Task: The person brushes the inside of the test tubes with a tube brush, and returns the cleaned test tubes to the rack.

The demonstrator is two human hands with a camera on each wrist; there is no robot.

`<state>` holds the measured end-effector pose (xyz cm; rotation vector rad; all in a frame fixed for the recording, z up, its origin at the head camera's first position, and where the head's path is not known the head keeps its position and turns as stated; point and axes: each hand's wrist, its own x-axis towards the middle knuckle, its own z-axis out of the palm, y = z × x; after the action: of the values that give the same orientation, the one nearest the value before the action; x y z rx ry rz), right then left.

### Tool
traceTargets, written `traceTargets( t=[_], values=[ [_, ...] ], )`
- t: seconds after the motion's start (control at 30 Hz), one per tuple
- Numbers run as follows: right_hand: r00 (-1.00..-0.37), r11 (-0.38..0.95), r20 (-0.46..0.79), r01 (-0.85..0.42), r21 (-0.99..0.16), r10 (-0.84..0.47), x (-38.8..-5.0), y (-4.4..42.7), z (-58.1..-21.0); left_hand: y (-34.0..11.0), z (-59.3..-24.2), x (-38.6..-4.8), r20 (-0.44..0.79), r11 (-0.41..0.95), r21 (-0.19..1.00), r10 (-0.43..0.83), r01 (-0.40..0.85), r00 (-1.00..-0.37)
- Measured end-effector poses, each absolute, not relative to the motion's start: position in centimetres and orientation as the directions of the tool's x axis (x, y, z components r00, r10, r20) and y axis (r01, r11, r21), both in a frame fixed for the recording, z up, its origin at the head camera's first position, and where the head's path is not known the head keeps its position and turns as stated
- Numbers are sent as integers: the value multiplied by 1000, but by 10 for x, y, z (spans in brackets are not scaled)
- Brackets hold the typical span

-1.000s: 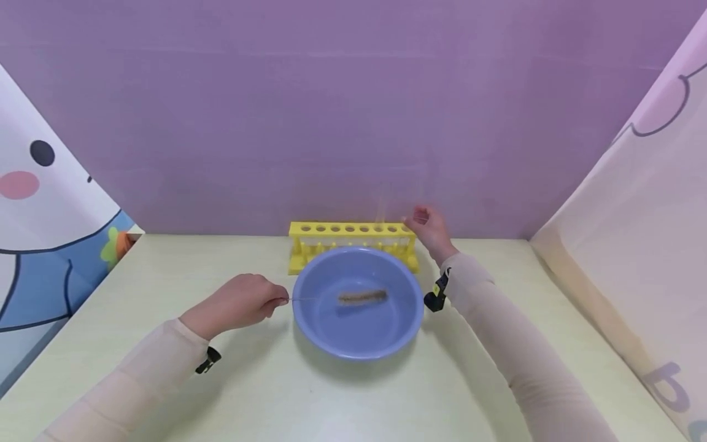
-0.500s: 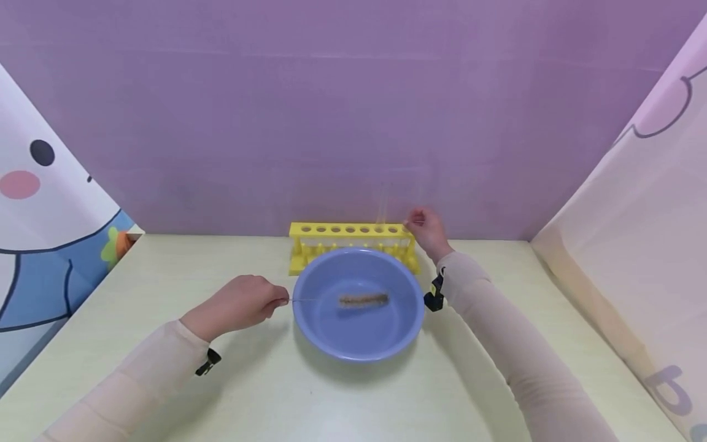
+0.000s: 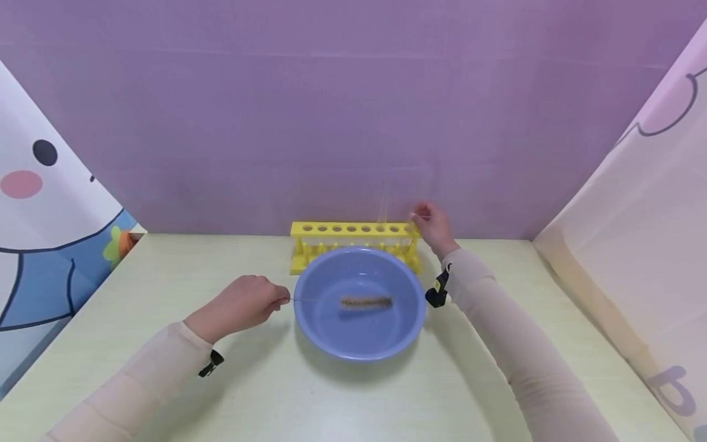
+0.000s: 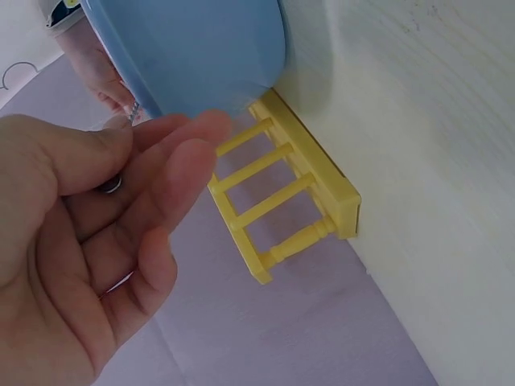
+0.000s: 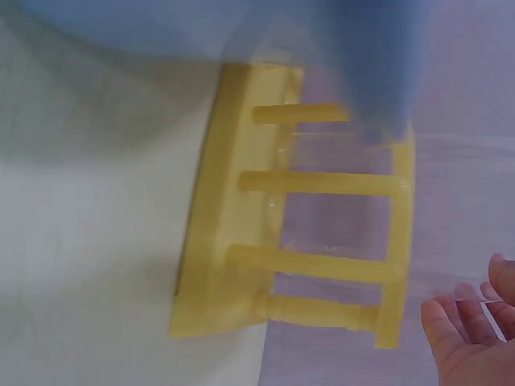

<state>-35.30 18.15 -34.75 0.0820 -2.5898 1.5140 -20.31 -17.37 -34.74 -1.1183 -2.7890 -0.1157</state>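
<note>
In the head view my left hand (image 3: 240, 308) pinches the thin wire handle of a test tube brush, whose brown bristle end (image 3: 366, 303) hangs over the inside of a blue basin (image 3: 359, 353). The twisted wire (image 4: 134, 114) shows between thumb and forefinger in the left wrist view. Behind the basin stands a yellow test tube rack (image 3: 331, 229). At its right end my right hand (image 3: 435, 230) pinches the top of a clear test tube, which is hard to make out. Another clear test tube (image 3: 383, 205) stands upright in a nearby hole.
The basin rests on a pale table (image 3: 331, 405), in front of the rack's lower part. A purple backdrop (image 3: 353, 123) rises right behind the rack. Printed cloth panels (image 3: 635, 258) stand at both sides.
My right hand has shifted slightly to the right at the rack's end. The brush's bristle end has moved a little to the right; my left hand stays almost still.
</note>
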Motion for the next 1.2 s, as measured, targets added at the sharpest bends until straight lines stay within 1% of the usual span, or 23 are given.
traceTargets(
  t=[0.07,0.23,0.53,0.73,0.87,1.2],
  values=[
    [-988,458,147,-111,-882,43,-353,183,-344,-173,-347,-203,147,724,12,681,690,-717],
    [-979,370,186,-142,-918,87,-352,184,-335,-173,-349,-204,150,730,-17,678,684,-720],
    [-959,354,254,-196,-914,125,-348,184,-329,-175,-353,-205,185,744,-66,664,665,-724],
    [-941,311,320,-273,-910,110,-346,185,-322,-175,-352,-206,196,765,-80,641,640,-742],
    [-933,306,349,-308,-901,88,-344,187,-317,-175,-351,-207,202,771,-85,634,632,-746],
    [-944,361,331,-304,-882,12,-330,194,-308,-176,-351,-209,208,800,-101,598,591,-774]
  ],
)
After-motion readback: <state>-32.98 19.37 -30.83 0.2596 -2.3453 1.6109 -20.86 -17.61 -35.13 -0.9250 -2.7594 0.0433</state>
